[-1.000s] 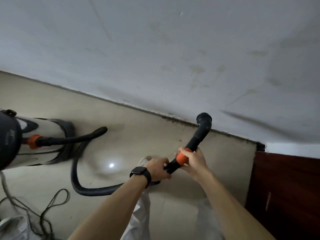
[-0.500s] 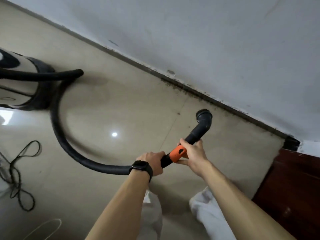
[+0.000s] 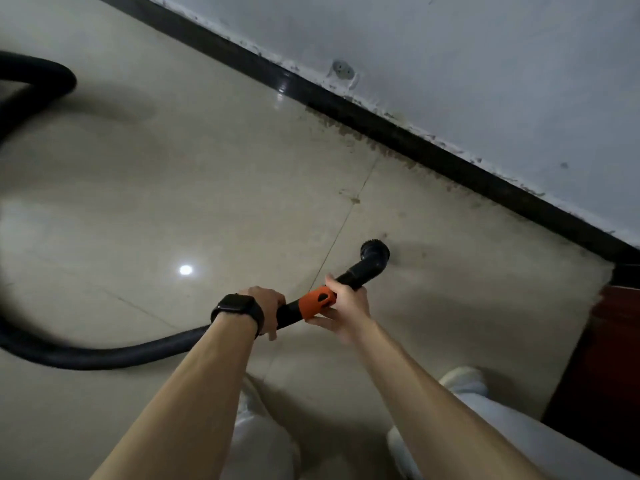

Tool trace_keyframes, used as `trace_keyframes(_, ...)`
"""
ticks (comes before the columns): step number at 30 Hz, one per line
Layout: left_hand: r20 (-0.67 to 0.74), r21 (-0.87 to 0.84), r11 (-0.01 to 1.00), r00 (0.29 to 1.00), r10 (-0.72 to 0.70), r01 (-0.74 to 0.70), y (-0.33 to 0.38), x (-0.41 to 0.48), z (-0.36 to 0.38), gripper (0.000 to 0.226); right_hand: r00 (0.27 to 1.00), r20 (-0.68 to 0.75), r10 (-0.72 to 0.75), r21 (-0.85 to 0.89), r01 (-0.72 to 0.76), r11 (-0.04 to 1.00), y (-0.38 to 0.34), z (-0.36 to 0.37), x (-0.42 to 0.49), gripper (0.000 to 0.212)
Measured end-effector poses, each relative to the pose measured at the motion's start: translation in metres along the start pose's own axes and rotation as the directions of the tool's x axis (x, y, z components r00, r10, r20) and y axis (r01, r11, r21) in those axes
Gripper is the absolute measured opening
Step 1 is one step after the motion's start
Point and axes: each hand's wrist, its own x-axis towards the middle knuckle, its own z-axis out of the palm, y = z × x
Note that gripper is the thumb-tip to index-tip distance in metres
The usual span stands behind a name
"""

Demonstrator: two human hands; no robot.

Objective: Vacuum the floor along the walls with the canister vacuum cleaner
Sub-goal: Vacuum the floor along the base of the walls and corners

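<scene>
A black vacuum hose (image 3: 104, 355) curves across the beige tiled floor (image 3: 173, 188) and ends in a curved black nozzle (image 3: 374, 254) with an orange collar (image 3: 317, 301). My left hand (image 3: 266, 306), with a black watch on the wrist, grips the hose just behind the collar. My right hand (image 3: 346, 306) holds the collar and the tube in front of it. The nozzle's mouth hangs above the floor, a short way from the black skirting (image 3: 450, 168). The canister is out of view.
A grey-white wall (image 3: 485, 81) with a round socket (image 3: 343, 72) runs diagonally above the skirting. Dirt lines the floor along the skirting. Dark red-brown wooden furniture (image 3: 602, 393) stands at the right. My white trouser legs and shoe (image 3: 464, 379) are below.
The view has tilted down toward the floor. The canister and the cable have left the frame at the left. The nozzle sits lower and nearer the floor; both hands keep their grip.
</scene>
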Motion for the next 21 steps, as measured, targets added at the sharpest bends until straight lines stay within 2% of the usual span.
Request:
trace_keyframes(4, 0.126, 0.078, 0.997, 0.992, -0.011, 0.002, -0.011, 0.042, -0.013, 0.066, 0.995, 0.072, -0.064, -0.028, 0.066, 0.997, 0.008, 0.013, 0.036, 0.046)
trace_keyframes(7, 0.176, 0.053, 0.998, 0.984, -0.041, 0.032, -0.025, 0.064, -0.024, 0.069, 0.981, 0.114, -0.155, -0.079, 0.165, 0.983, 0.004, 0.031, 0.061, 0.054)
trace_keyframes(11, 0.354, -0.071, 0.993, 0.933, -0.062, 0.093, -0.050, 0.088, -0.050, 0.082, 0.958, 0.149, -0.245, -0.080, 0.259, 0.963, -0.010, 0.050, 0.081, 0.054)
trace_keyframes(14, 0.315, -0.116, 0.989, 0.947, -0.054, 0.095, -0.057, 0.089, -0.073, 0.081, 0.941, 0.167, -0.294, -0.056, 0.307, 0.950, -0.033, 0.056, 0.082, 0.047)
trace_keyframes(18, 0.164, -0.207, 0.976, 0.986, -0.034, 0.068, -0.052, 0.057, -0.087, 0.068, 0.945, 0.166, -0.281, -0.074, 0.296, 0.952, -0.062, 0.056, 0.064, 0.047)
trace_keyframes(21, 0.143, -0.257, 0.963, 0.989, -0.042, 0.078, -0.052, 0.036, -0.084, 0.075, 0.955, 0.165, -0.247, -0.143, 0.271, 0.952, -0.071, 0.057, 0.047, 0.044)
